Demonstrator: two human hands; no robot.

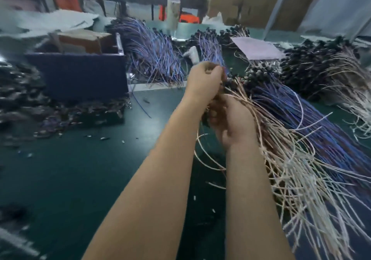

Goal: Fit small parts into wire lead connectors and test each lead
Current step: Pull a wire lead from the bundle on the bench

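A big bundle of blue and pale pink wire leads [297, 139] with black connectors at their far ends lies across the green table [80, 169] on the right. My left hand [204, 81] is raised over the connector ends, its fingers curled and pinching a lead near its black connector. Below it, my right hand [230, 123] grips a bunch of the leads, with pink wires looping out around it. What the fingertips hold is blurred.
More lead bundles [154, 55] lie at the back and far right [325, 69]. A dark blue box [80, 73] stands back left, with a heap of dark parts [40, 109] beside it. Small loose parts [104, 138] dot the mat. A clear bottle [173, 8] stands behind.
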